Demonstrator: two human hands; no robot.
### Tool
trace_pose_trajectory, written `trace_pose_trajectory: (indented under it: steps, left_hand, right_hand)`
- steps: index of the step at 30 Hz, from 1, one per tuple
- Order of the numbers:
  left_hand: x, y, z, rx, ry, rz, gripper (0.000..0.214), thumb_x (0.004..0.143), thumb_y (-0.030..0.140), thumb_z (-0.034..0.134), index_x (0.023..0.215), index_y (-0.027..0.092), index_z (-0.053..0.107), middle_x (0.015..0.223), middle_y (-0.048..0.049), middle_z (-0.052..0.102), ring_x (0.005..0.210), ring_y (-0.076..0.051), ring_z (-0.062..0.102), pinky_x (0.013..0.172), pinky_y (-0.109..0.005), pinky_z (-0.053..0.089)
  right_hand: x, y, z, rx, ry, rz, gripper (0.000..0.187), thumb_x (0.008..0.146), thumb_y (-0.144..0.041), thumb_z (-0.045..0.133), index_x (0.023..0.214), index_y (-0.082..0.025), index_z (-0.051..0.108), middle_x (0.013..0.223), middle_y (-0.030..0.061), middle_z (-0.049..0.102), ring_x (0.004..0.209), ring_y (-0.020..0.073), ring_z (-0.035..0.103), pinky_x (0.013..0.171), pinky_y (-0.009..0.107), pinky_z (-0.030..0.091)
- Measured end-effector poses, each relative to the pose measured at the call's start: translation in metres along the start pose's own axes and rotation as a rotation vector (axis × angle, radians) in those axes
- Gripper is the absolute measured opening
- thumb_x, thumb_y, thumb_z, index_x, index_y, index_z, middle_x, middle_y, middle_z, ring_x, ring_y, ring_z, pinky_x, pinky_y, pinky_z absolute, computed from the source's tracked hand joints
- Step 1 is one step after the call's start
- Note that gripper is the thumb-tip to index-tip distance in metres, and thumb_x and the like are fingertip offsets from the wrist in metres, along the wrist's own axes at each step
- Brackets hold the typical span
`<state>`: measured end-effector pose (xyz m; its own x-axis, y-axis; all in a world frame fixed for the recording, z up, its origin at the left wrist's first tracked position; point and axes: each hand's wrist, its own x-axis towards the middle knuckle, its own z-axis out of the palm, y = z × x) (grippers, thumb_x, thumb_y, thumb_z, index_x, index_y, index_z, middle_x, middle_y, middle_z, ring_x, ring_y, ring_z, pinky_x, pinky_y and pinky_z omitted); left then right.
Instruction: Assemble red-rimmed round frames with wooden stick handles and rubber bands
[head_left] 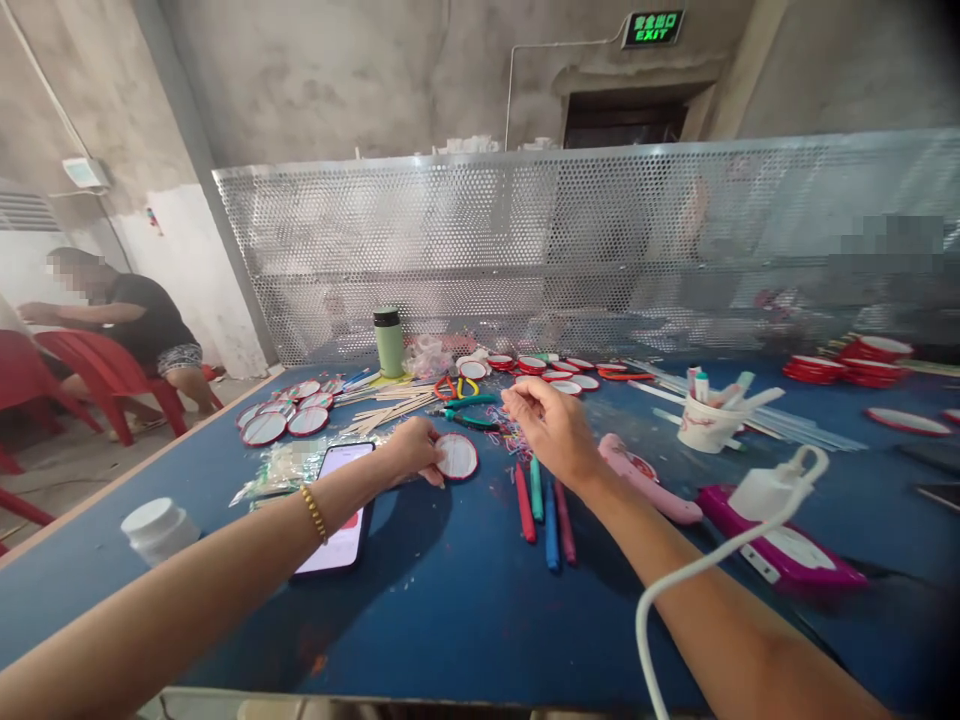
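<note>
My left hand (416, 450) grips the left edge of a round white disc with a red rim (457, 457), held just over the blue table. My right hand (551, 425) is closed in a pinch to the right of the disc; whatever lies between its fingertips is too small to make out. Under and beside that hand are scattered small coloured strips (512, 436). Several coloured sticks, among them a red one (524, 505) and a blue one (552, 530), lie below my right hand. Green-handled pliers (471, 418) rest beyond the disc.
A phone (341, 540) lies under my left forearm, near a white jar (157, 530). To the right are a pink glue gun (649, 480), a paper cup of pens (705, 425) and a purple device with a white cable (817, 565). More red-rimmed discs (264, 428) lie around; a perforated screen (450, 250) stands behind.
</note>
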<state>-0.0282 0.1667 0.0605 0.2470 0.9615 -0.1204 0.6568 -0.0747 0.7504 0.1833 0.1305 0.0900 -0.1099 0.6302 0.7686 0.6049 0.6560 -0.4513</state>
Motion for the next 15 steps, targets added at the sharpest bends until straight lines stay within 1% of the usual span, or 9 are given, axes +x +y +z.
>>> trace_pose_trajectory:
  steps: [2,5,8,11,13,15]
  left_hand:
    - [0.006,0.001,0.002,0.068,-0.004,-0.009,0.005,0.075,0.007,0.06,0.076,0.012,0.062,0.047,-0.0024,0.063,0.052,-0.021,0.069,0.051,-0.024,0.052]
    - [0.007,0.004,0.003,0.168,-0.003,0.003,0.011,0.073,0.007,0.057,0.065,0.013,0.06,0.04,-0.0016,0.058,0.049,-0.018,0.065,0.049,-0.021,0.048]
    - [0.001,0.01,0.003,0.238,-0.003,0.029,0.017,0.072,0.008,0.052,0.057,0.015,0.057,0.038,-0.0013,0.057,0.046,-0.016,0.062,0.048,-0.02,0.044]
    - [-0.01,0.018,0.001,0.286,0.006,0.06,0.018,0.07,0.01,0.051,0.053,0.016,0.055,0.037,-0.001,0.058,0.046,-0.016,0.062,0.049,-0.021,0.042]
    - [-0.019,0.023,-0.003,0.308,0.027,0.088,0.013,0.069,0.014,0.054,0.057,0.017,0.058,0.036,-0.0003,0.057,0.048,-0.018,0.063,0.05,-0.022,0.042]
    - [-0.026,0.027,-0.009,0.313,0.058,0.117,0.008,0.07,0.018,0.057,0.069,0.017,0.064,0.037,0.0006,0.058,0.053,-0.019,0.065,0.054,-0.022,0.043]
  right_hand:
    - [0.0,0.004,0.0,-0.035,0.005,-0.032,0.026,0.096,-0.037,0.05,0.079,-0.019,0.058,0.066,0.0017,0.062,0.057,0.0137,0.056,0.058,0.025,0.042]
    - [0.001,0.007,-0.002,-0.105,0.02,-0.078,0.025,0.096,-0.035,0.05,0.079,-0.019,0.058,0.067,0.0019,0.062,0.058,0.0139,0.054,0.058,0.025,0.039]
    - [0.002,0.008,-0.006,-0.152,0.029,-0.105,0.024,0.097,-0.033,0.05,0.08,-0.019,0.058,0.069,0.0024,0.063,0.061,0.0143,0.055,0.06,0.025,0.039]
    - [0.004,0.009,-0.01,-0.196,0.03,-0.129,0.022,0.097,-0.031,0.05,0.081,-0.019,0.058,0.07,0.0027,0.063,0.061,0.0146,0.055,0.061,0.026,0.039]
    - [0.005,0.01,-0.013,-0.222,0.041,-0.142,0.022,0.096,-0.03,0.049,0.08,-0.019,0.059,0.068,0.0023,0.063,0.059,0.0144,0.053,0.06,0.026,0.038]
    - [0.006,0.011,-0.017,-0.247,0.05,-0.159,0.023,0.097,-0.03,0.049,0.079,-0.019,0.059,0.067,0.0022,0.062,0.058,0.0146,0.052,0.06,0.027,0.037]
